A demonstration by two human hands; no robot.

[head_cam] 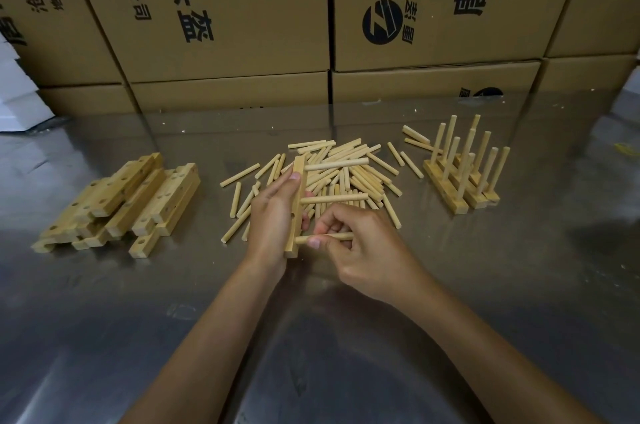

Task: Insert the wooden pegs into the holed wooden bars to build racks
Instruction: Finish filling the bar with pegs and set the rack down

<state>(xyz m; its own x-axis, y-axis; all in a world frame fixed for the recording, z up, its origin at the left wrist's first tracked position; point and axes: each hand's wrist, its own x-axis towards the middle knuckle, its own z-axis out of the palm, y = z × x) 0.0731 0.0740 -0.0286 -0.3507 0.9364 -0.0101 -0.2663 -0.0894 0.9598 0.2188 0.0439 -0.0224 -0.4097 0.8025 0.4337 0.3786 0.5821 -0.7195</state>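
My left hand point(273, 215) grips a holed wooden bar point(297, 205) held on edge above the table. Two pegs stick out of the bar to the right, an upper peg point(337, 164) and a middle peg point(334, 198). My right hand point(353, 243) pinches a third peg point(329, 238) whose left end meets the bar's near end. An empty hole shows in the bar between the middle and lowest pegs. A loose pile of pegs point(360, 177) lies behind my hands.
A stack of holed bars point(121, 202) lies at the left on the metal table point(104, 319). Finished racks point(464, 174) with upright pegs stand at the right. Cardboard boxes point(242, 8) wall off the back.
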